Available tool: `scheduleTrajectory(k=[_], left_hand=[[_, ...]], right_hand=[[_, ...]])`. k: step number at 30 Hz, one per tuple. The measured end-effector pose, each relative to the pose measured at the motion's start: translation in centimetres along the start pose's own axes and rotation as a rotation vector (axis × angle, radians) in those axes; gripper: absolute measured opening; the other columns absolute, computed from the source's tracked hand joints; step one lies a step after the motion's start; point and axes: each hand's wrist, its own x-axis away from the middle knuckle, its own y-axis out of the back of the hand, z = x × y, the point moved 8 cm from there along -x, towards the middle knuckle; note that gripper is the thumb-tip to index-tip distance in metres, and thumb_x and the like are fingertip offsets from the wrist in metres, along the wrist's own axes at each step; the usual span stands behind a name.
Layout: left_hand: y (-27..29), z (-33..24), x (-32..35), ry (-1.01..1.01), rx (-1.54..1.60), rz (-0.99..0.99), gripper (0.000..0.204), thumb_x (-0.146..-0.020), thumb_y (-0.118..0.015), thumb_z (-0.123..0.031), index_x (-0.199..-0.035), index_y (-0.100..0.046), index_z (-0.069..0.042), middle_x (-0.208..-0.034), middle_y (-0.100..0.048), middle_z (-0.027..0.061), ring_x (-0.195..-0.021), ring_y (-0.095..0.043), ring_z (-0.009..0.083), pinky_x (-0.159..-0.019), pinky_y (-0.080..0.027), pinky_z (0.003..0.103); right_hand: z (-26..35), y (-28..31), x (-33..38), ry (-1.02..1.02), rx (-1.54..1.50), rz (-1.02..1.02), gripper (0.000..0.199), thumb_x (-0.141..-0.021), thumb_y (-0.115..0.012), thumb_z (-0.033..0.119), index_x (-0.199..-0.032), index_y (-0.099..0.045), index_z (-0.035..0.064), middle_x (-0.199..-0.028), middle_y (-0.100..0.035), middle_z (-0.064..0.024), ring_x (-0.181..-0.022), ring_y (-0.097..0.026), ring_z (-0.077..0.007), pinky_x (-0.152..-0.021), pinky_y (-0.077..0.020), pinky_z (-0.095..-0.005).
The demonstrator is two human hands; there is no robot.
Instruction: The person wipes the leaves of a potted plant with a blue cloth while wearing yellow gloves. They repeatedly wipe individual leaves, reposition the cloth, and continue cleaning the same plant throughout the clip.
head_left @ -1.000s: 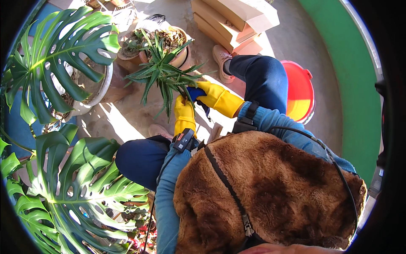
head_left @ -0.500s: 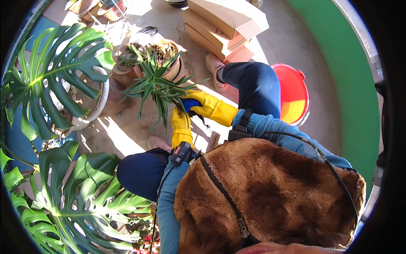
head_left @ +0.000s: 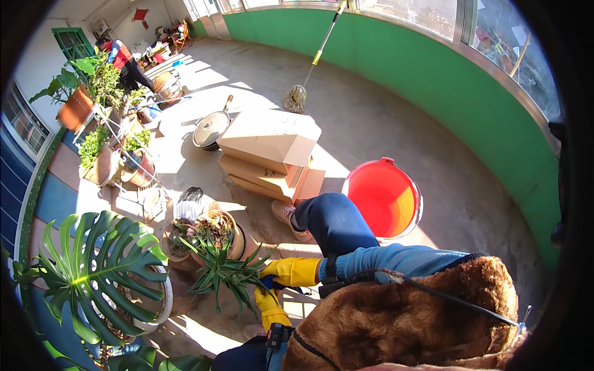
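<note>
A spiky green aloe plant [head_left: 224, 267] spreads in front of me, its right side running up to my gloves. My right hand [head_left: 289, 271], in a yellow rubber glove, is closed by that side of the plant. Below it, my left hand [head_left: 270, 307], in a matching glove, closes at the plant's lower right, where the leaves converge. Something dark blue [head_left: 270, 282] shows between the two gloves; its kind is unclear. Leaves and gloves hide most of both hands' fingertips.
Plant pots [head_left: 230, 234] stand just beyond the aloe, and a large monstera [head_left: 93, 272] fills the left. Cardboard boxes [head_left: 266, 148], a lidded pan [head_left: 211, 128] and a mop [head_left: 296, 98] lie ahead. A red bucket [head_left: 383, 198] stands right of my knee. A person [head_left: 121, 60] bends at far left.
My view has tilted up, so the far room, pan, mop and another person now show. The hands stay together at the aloe, lower in the picture.
</note>
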Motion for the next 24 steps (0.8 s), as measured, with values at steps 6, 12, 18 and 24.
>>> scheduleTrajectory(k=[6, 12, 18, 24], left_hand=[[0.3, -0.6, 0.5, -0.019, -0.15, -0.025, 0.044, -0.096, -0.073, -0.019, -0.136, -0.061, -0.005, -0.115, -0.07, 0.0103, -0.083, -0.07, 0.0173, -0.063, -0.058, 0.026], [-0.6, -2.2, 2.0, -0.038, -0.236, 0.07, 0.036, -0.098, -0.061, -0.01, -0.132, -0.062, -0.001, -0.116, -0.069, 0.0122, -0.092, -0.07, 0.0195, -0.072, -0.058, 0.029], [-2.2, -3.9, 3.7, 0.023, -0.143, 0.133, 0.034, -0.098, -0.053, -0.002, -0.131, -0.062, -0.001, -0.117, -0.067, 0.011, -0.095, -0.07, 0.0205, -0.081, -0.061, 0.031], [-2.6, -4.6, 4.2, 0.024, -0.112, 0.075, 0.036, -0.096, -0.051, -0.001, -0.129, -0.065, -0.003, -0.114, -0.07, 0.0083, -0.09, -0.067, 0.0153, -0.074, -0.055, 0.026]], right_hand=[[-0.4, 0.1, 0.2, 0.015, -0.029, 0.033, 0.033, -0.096, -0.063, 0.013, -0.128, -0.063, 0.0026, -0.116, -0.068, -0.0196, -0.109, -0.065, -0.0376, -0.095, -0.0515, -0.0413], [-1.6, -1.1, 0.0, -0.095, -0.096, 0.169, 0.033, -0.098, -0.06, 0.014, -0.13, -0.066, 0.0074, -0.111, -0.072, -0.016, -0.099, -0.069, -0.0314, -0.088, -0.0532, -0.0386], [-1.0, -1.0, 0.2, -0.046, 0.026, 0.166, 0.04, -0.094, -0.064, 0.01, -0.134, -0.064, 0.0089, -0.113, -0.07, -0.0185, -0.106, -0.067, -0.0358, -0.092, -0.0526, -0.0427], [-1.3, -1.7, 0.8, -0.087, 0.052, 0.233, 0.037, -0.093, -0.063, 0.011, -0.13, -0.067, 0.0115, -0.11, -0.071, -0.0179, -0.1, -0.068, -0.0378, -0.089, -0.0537, -0.0443]])
